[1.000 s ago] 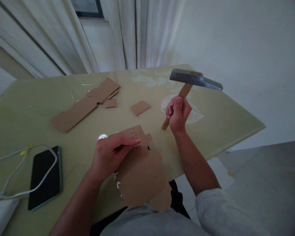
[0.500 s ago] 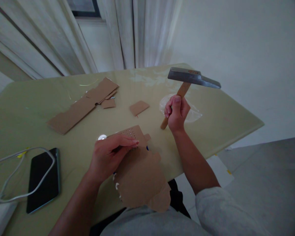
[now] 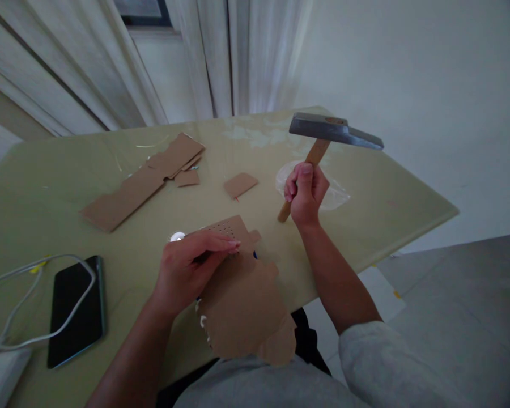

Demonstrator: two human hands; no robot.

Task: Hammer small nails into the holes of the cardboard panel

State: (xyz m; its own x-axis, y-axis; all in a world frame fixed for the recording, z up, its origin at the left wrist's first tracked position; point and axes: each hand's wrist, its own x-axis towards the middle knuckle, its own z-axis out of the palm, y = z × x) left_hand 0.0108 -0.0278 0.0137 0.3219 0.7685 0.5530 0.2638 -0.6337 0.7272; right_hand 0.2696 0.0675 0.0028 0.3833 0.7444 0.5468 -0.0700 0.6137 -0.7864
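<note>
Hammer was up in the air over the far right part of the table, right hand clenched round its wooden handle. Left hand lay flat, fingers pressing down the holed cardboard piece at the table's near edge. Phone with a white cable across it sat near the left edge, 3 cardboard scraps further back.

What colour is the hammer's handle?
Light brown wood, seen in the head view: hammer handle gripped by the right hand.
</note>
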